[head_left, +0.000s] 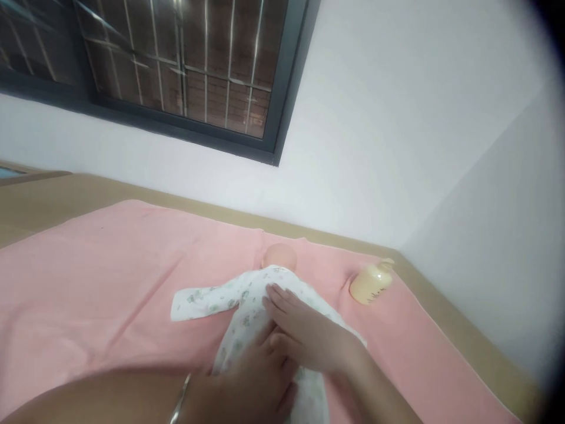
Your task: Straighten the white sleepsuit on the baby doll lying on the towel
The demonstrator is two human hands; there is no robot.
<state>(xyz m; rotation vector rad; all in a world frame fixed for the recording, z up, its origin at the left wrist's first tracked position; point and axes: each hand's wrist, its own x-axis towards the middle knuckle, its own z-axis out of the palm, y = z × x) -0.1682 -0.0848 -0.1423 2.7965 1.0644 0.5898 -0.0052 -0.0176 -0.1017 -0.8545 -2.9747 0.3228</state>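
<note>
A doll (279,256) in a white patterned garment (207,300) lies on a pink cloth (145,253), its bare head toward the wall and one sleeve stretched out to the left. My right hand (304,330) rests on the garment's upper middle, fingers extended and pointing up-left. Just below it, my left hand (260,377) is over the lower part of the garment and meets the right hand. Motion blurs the left hand, and its fingers are partly hidden. A silver bangle circles the left wrist.
Right of the doll, a yellowish bottle (371,282) lies tilted on the cloth. A tan surface edge (220,213) runs along the white wall (353,129). Above is a dark-framed window (176,123) with metal bars.
</note>
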